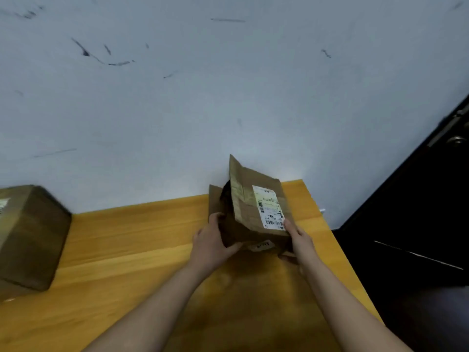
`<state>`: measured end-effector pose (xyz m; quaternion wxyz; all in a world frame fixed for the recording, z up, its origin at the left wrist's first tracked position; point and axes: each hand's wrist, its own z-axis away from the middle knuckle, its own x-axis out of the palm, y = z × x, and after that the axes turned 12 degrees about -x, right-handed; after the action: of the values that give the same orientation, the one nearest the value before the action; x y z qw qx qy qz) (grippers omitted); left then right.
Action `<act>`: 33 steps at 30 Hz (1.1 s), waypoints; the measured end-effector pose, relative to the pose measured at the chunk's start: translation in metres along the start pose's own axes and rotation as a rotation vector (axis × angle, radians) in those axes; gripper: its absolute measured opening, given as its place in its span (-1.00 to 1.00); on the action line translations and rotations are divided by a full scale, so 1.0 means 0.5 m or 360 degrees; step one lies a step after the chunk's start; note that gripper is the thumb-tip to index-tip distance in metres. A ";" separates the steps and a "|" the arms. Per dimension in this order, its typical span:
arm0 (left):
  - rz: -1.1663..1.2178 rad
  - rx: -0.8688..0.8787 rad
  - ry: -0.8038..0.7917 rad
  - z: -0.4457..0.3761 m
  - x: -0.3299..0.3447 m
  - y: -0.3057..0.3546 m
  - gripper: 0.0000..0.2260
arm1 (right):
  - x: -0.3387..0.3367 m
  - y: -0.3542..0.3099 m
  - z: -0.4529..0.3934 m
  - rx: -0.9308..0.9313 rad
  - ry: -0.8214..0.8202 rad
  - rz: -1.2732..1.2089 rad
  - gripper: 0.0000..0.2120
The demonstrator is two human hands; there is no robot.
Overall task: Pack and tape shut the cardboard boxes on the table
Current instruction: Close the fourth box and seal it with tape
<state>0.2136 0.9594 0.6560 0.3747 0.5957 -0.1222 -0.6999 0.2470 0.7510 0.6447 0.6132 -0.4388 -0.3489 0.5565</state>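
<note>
A small brown cardboard box (250,214) with a white shipping label lies on its side near the far right corner of the wooden table (142,240). Its open end faces left, with flaps sticking out and a dark inside. My left hand (212,241) grips the box's near left edge, thumb curled under its front. My right hand (297,237) holds the box's right side, fingers along the label edge and thumb under the near corner. The underside of the box is hidden.
A larger closed cardboard box (30,240) stands at the table's left edge. A scuffed white wall (228,97) runs directly behind the table. To the right the table ends beside a dark door (418,212).
</note>
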 end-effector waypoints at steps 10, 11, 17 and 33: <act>-0.0183 0.0039 0.0065 0.148 -0.245 -0.331 -0.75 | 0.296 0.095 0.284 0.0043 -0.0130 -0.0156 -0.55; -0.0083 -0.0071 -0.0033 0.166 -0.264 -0.367 -0.72 | 0.323 0.105 0.314 0.0034 -0.0120 -0.0146 -0.57; 0.0566 -0.0308 -0.0270 0.264 -0.364 -0.550 -0.53 | 0.478 0.173 0.475 -0.0007 -0.0114 -0.0061 -0.68; 0.0816 -0.0653 -0.0289 0.432 -0.367 -0.737 -0.59 | 0.568 0.325 0.652 -0.0072 -0.0205 0.0074 -0.74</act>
<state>-0.1242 1.2768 0.6214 0.6380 0.3930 -0.1575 -0.6432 -0.0740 1.0798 0.5979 0.5663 -0.4239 -0.3898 0.5897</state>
